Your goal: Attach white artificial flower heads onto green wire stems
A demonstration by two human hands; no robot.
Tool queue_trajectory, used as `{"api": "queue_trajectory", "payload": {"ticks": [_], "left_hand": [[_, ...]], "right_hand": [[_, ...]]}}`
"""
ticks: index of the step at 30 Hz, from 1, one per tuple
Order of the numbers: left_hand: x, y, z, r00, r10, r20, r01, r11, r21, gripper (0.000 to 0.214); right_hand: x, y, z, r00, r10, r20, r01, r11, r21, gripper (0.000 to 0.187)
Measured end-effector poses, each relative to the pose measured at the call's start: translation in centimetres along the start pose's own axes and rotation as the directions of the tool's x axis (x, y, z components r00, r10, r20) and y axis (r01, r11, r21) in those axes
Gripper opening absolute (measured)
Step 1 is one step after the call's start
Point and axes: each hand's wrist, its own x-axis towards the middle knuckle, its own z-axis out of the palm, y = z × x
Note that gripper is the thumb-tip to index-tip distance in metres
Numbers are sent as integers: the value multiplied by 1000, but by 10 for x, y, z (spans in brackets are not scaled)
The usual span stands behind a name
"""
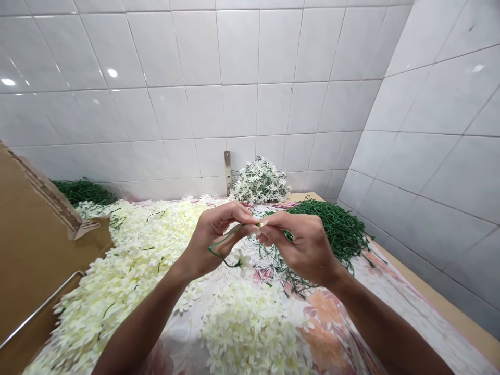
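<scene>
My left hand (214, 234) and my right hand (307, 242) meet fingertip to fingertip above the table. Between them is a small pale artificial flower head (263, 224). The left thumb and fingers pinch a thin green plastic stem (221, 256), which loops down below that hand with another white flower (244, 262) at its lower end. My right fingers close on the flower head at the stem's tip; the exact contact is partly hidden. Beneath the hands lies a heap of loose cream flower heads (253, 323). Just behind the right hand is a pile of green stems (332, 224).
A larger spread of cream flower heads (144, 255) covers the left side. White assembled flowers (260, 179) are bunched at the tiled wall (238, 109). Pale thin pieces (264, 255) lie mid-table on the floral cloth (324, 312). A cardboard box (35, 208) stands left; more green stems (84, 191) lie behind it.
</scene>
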Motion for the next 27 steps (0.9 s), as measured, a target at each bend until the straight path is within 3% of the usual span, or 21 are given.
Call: {"api": "queue_trajectory", "payload": {"ticks": [6, 11, 15, 19, 27], "left_hand": [[0, 10, 1, 992, 106, -75, -86, 969, 233, 12], [0, 5, 9, 984, -12, -178, 34, 993, 117, 6], [0, 4, 17, 968, -123, -219, 116, 992, -46, 6], [0, 5, 23, 943, -203, -265, 185, 978, -92, 15], [0, 4, 24, 945, -198, -261, 170, 977, -125, 19]], "right_hand": [[-1, -7, 1, 988, 150, -37, -140, 971, 195, 9], [1, -13, 2, 958, 282, 57, -281, 878, 388, 12], [0, -12, 4, 958, 284, 40, -279, 889, 363, 15], [-3, -8, 9, 971, 240, -26, -221, 927, 302, 14], [-5, -1, 9, 984, 179, -20, -167, 946, 276, 12]]}}
